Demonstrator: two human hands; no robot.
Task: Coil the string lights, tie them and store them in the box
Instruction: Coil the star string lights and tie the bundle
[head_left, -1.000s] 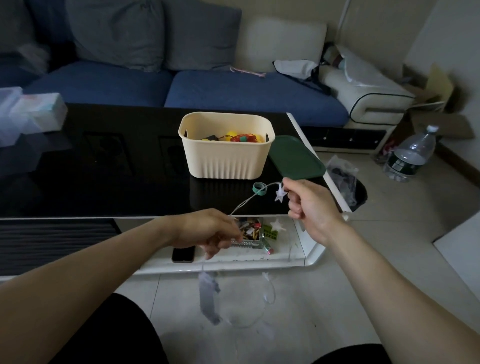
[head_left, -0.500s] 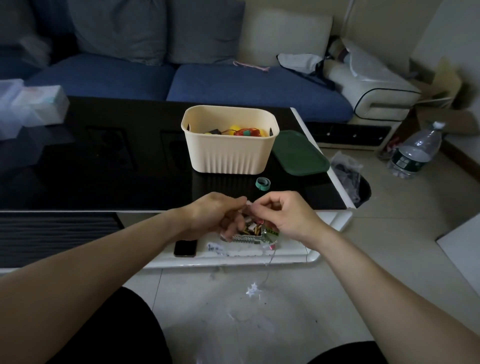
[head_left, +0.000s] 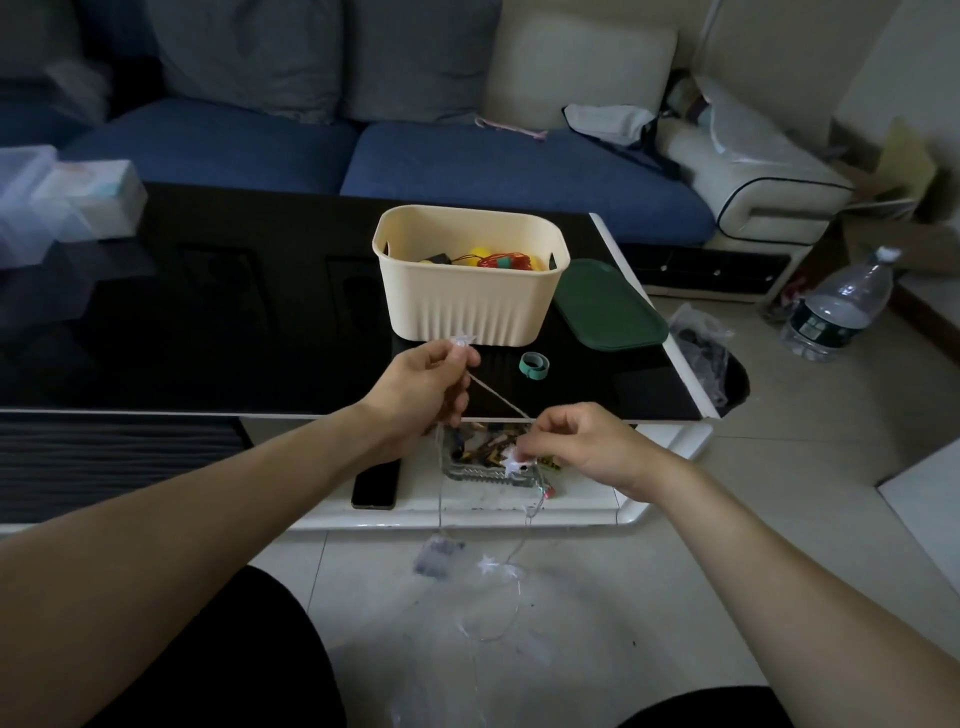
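The left hand pinches the string lights at a star, and the right hand pinches them lower, the wire taut between, seemingly to measure one loop; the rest dangles to the floor. Beyond, the cream box holds coloured lights; its green lid lies beside.

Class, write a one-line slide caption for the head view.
Both hands, left and right, stretch star string lights before a cream box.
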